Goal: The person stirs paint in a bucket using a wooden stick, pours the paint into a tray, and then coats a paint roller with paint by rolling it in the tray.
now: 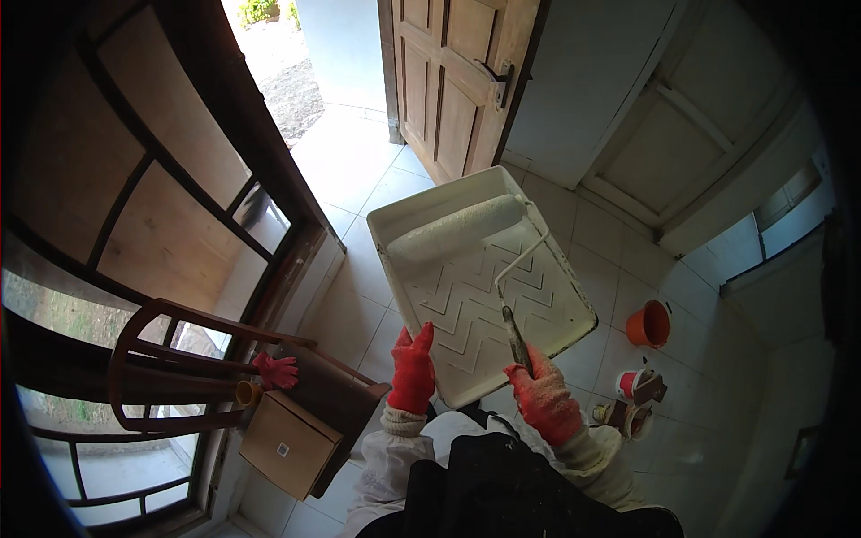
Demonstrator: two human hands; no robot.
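Observation:
A cream paint tray (466,336) with zigzag ridges is held up in front of me, tilted above the tiled floor. My left hand (413,377), in a red glove, grips its near left edge. In my right hand (545,402), also red-gloved, is the handle of a paint roller (459,226). The roller's pale sleeve lies across the far end of the tray, and its bent wire frame runs along the right side. Pale paint coats the sleeve and the tray.
On the left stands a wooden chair (359,401) with a cardboard box (289,443), a red glove (275,370) and a small yellowish cup (248,393). An orange bucket (647,325) and several paint tins (630,386) sit on the floor at right. A wooden door (453,85) stands ajar ahead.

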